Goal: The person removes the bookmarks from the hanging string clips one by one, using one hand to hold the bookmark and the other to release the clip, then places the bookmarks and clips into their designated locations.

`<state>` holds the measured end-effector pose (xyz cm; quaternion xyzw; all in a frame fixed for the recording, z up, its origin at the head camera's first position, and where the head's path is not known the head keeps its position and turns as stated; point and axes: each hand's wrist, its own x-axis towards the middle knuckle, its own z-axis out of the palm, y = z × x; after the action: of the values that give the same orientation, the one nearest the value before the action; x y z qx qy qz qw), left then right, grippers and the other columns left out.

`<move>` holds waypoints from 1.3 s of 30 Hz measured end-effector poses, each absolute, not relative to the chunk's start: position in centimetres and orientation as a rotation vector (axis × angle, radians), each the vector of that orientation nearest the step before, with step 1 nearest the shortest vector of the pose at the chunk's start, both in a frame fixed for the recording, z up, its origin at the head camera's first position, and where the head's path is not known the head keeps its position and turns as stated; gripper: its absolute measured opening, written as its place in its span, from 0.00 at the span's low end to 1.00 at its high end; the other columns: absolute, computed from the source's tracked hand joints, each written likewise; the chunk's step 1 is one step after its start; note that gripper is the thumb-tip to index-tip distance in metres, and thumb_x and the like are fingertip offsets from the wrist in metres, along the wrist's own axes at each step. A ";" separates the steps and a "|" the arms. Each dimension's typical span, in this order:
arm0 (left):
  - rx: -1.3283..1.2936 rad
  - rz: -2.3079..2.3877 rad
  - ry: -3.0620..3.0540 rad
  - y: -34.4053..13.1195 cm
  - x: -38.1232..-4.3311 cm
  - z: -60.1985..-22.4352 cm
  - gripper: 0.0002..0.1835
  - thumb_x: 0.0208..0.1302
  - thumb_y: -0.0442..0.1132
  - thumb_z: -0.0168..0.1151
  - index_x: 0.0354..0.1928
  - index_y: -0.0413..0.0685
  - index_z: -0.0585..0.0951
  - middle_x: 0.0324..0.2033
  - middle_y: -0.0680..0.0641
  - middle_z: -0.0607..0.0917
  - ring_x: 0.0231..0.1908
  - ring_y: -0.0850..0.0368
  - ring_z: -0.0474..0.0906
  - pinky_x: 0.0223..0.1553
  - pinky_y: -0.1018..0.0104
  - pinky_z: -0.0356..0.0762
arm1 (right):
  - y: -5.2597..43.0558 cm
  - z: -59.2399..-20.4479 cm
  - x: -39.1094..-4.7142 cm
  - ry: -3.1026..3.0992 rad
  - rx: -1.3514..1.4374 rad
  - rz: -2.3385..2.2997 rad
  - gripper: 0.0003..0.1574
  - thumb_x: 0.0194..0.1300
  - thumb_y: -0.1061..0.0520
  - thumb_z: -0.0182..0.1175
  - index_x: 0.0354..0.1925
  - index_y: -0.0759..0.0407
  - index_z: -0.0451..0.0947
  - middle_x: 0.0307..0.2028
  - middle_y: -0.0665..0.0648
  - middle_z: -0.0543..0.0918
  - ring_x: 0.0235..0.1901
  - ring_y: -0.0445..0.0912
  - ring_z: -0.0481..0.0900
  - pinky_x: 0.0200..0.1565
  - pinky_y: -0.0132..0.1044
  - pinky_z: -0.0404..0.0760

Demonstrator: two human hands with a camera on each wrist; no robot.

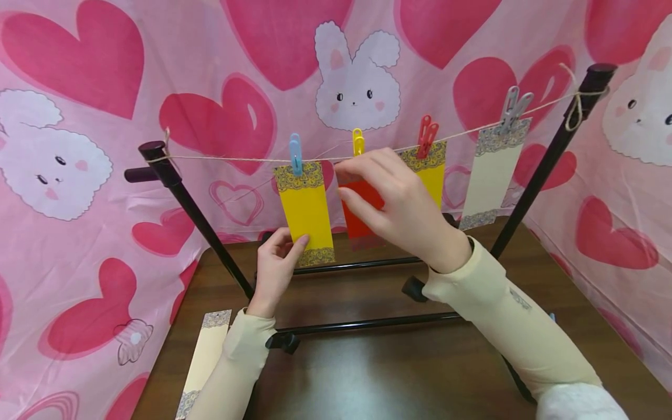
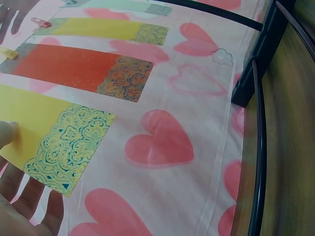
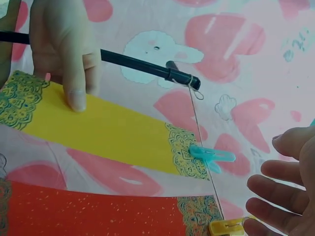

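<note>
My left hand [image 1: 274,265] pinches the lower part of a yellow card [image 1: 304,213], thumb in front and fingers behind. A light-blue clothespin [image 1: 296,154] clips that card's patterned top edge to a string [image 1: 226,158]. My right hand [image 1: 404,204] is raised with relaxed, slightly bent fingers and nothing between them. It overlaps a red card [image 1: 357,224] in the head view, hiding part of it. In the right wrist view, the fingers of that hand are spread beside the yellow clothespin [image 3: 227,227] on the red card.
Farther right hang another yellow card [image 1: 434,181] under a red clothespin [image 1: 427,137] and a cream card [image 1: 493,172] under a grey clothespin [image 1: 513,109]. A black frame [image 1: 210,233] carries the string. Another cream card [image 1: 206,353] lies on the brown table [image 1: 367,373] at left.
</note>
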<state>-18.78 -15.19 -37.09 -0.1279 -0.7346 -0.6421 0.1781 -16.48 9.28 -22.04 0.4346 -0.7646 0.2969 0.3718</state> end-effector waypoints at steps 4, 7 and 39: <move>-0.363 -1.819 -2.076 -15.2 -18.7 -37.1 0.13 0.71 0.40 0.68 0.51 0.39 0.85 0.43 0.42 0.88 0.35 0.53 0.83 0.33 0.69 0.79 | 8.9 -21.6 -16.7 -1.969 1.124 0.778 0.22 0.67 0.58 0.71 0.57 0.64 0.82 0.51 0.58 0.85 0.53 0.50 0.77 0.57 0.42 0.80; -0.374 -1.819 -2.060 -15.1 -18.7 -37.0 0.12 0.71 0.39 0.69 0.50 0.39 0.85 0.41 0.45 0.88 0.33 0.54 0.82 0.31 0.70 0.78 | 8.5 -21.0 -16.9 -1.958 1.137 0.783 0.21 0.68 0.58 0.71 0.56 0.63 0.82 0.49 0.57 0.85 0.51 0.50 0.77 0.54 0.41 0.80; -0.386 -1.767 -2.047 -15.4 -19.0 -37.4 0.11 0.72 0.39 0.68 0.49 0.39 0.86 0.40 0.46 0.87 0.30 0.52 0.77 0.30 0.69 0.75 | 4.5 -18.8 -19.3 -1.971 0.975 0.459 0.21 0.75 0.51 0.63 0.56 0.64 0.84 0.49 0.62 0.88 0.60 0.58 0.76 0.78 0.47 0.54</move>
<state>-18.96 -15.36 -37.41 -0.1385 -0.7337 -0.6333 0.2038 -19.32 4.55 -18.85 0.3914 -0.7911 0.1841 0.4326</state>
